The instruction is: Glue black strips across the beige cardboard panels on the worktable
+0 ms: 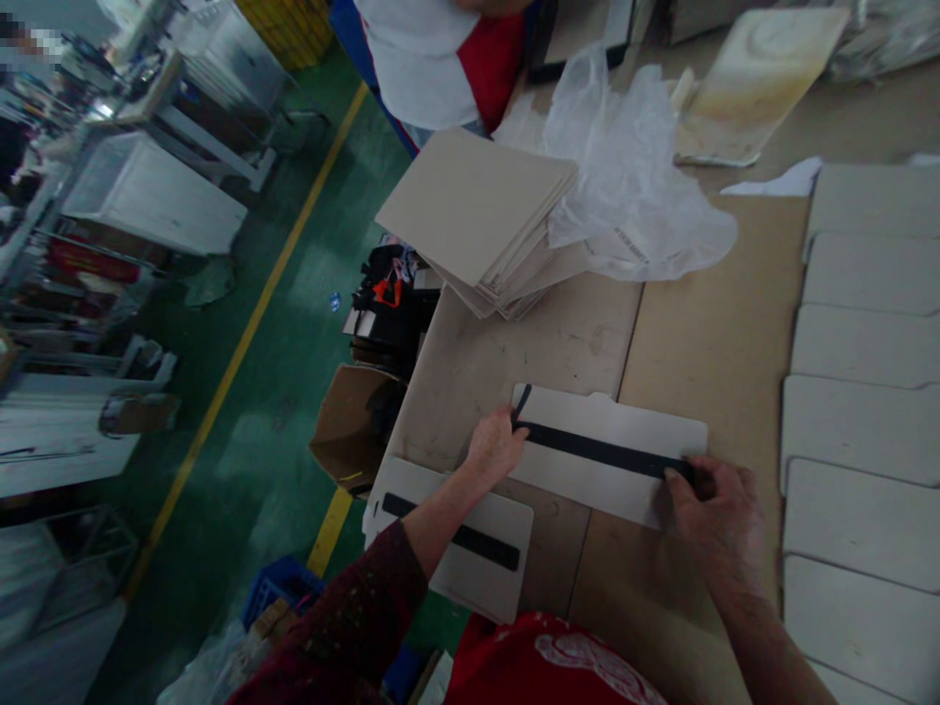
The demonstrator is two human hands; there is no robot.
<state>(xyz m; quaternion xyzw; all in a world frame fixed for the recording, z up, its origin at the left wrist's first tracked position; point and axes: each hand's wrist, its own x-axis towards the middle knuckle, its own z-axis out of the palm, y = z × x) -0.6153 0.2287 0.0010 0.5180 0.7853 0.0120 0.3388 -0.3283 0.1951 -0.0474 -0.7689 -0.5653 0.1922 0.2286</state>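
Observation:
A pale card panel (587, 468) lies flat on the worktable (697, 323) in front of me. A long black strip (598, 450) runs across it from left to right. My left hand (493, 448) pinches the strip's left end, whose tip curls up off the card. My right hand (716, 514) is closed on the strip's right end and presses it onto the card. A second card with a black strip (470, 539) lies under my left forearm at the table's near left edge.
A fanned stack of grey cards (477, 211) sits at the table's far left, with a crumpled clear plastic bag (632, 176) beside it. Rows of pale panels (867, 343) fill the right side. Another person in white and red (441, 54) stands opposite. An open carton (352, 426) stands on the green floor.

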